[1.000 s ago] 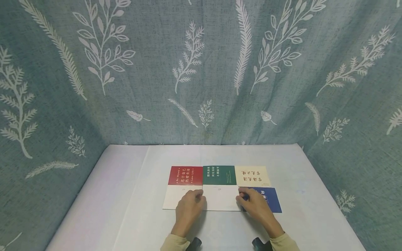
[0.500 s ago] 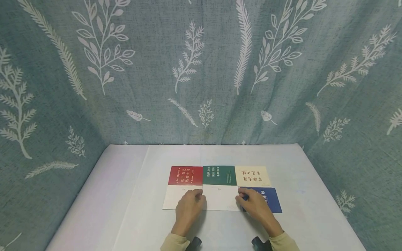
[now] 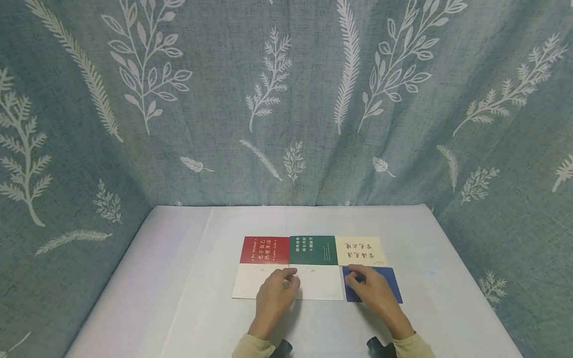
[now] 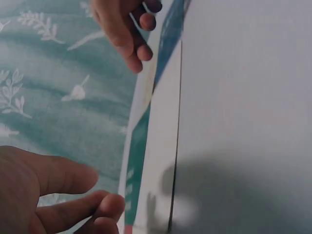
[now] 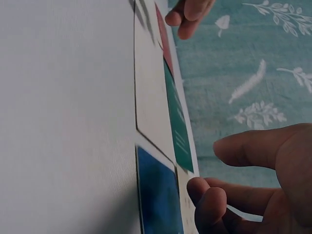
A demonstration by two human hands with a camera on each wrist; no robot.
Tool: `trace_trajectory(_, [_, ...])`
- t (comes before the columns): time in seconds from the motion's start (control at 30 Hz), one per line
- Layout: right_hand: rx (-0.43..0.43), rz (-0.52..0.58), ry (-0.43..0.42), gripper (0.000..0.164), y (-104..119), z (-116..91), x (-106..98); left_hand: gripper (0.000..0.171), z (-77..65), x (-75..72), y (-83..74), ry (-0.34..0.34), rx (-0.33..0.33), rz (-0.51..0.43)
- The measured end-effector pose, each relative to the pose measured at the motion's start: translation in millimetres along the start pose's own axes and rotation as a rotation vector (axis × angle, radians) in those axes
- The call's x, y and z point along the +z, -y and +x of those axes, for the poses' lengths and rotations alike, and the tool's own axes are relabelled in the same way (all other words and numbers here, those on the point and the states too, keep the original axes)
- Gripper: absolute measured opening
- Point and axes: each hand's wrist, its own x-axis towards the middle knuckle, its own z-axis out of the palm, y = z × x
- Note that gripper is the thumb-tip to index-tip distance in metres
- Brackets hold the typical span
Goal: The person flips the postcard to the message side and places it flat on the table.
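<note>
Six-panel layout aside, several flat cards lie in two rows. In front, the middle white card adjoins the left white card, and a dark blue card lies just right of it across a narrow gap. My left hand hovers over the seam of the white cards, partly hiding it. Over the blue card is my right hand, covering its lettering. In both wrist views the fingers are loosely bent, thumb apart from them, with nothing held.
Behind the front cards lie a red card, a green card and a cream card, edge to edge. All rest on a white table. A leaf-patterned teal curtain rises behind and at both sides.
Both hands have shifted slightly right. The right fingers have come away from the middle white card's right edge, and the gap beside the blue card now shows. The cards stay almost in place.
</note>
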Motion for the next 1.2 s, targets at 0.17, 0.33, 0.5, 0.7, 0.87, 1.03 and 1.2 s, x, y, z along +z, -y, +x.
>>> trace_trajectory(0.17, [-0.007,-0.011,-0.038,0.042,-9.4,-2.5,-17.0,0.026,-2.8,8.4,-10.4,0.146,0.035,-0.185])
trace_trajectory(0.33, [0.006,-0.065,-0.074,0.046,-24.2,-4.6,-34.5,0.037,-1.4,20.1,-21.4,0.319,0.069,-0.393])
trace_trajectory(0.5, [0.052,-0.097,-0.087,0.05,-39.2,-7.5,-51.7,0.042,0.7,30.6,-34.9,0.388,0.111,-0.433])
trace_trajectory(0.7, [0.127,-0.105,-0.082,0.054,-51.0,-9.2,-67.8,0.045,2.7,42.4,-52.1,0.429,0.108,-0.397])
trace_trajectory(0.87, [0.174,-0.098,-0.064,0.056,-58.1,-8.6,-73.2,0.051,1.4,49.1,-60.7,0.467,0.086,-0.36])
trace_trajectory(1.03, [0.166,-0.145,-0.031,0.055,-64.7,-7.8,-73.4,0.052,-0.5,54.6,-65.1,0.482,0.079,-0.352])
trace_trajectory(1.2, [0.147,-0.188,0.008,0.054,-68.8,-5.4,-71.3,0.053,-2.3,58.2,-69.3,0.491,0.092,-0.327])
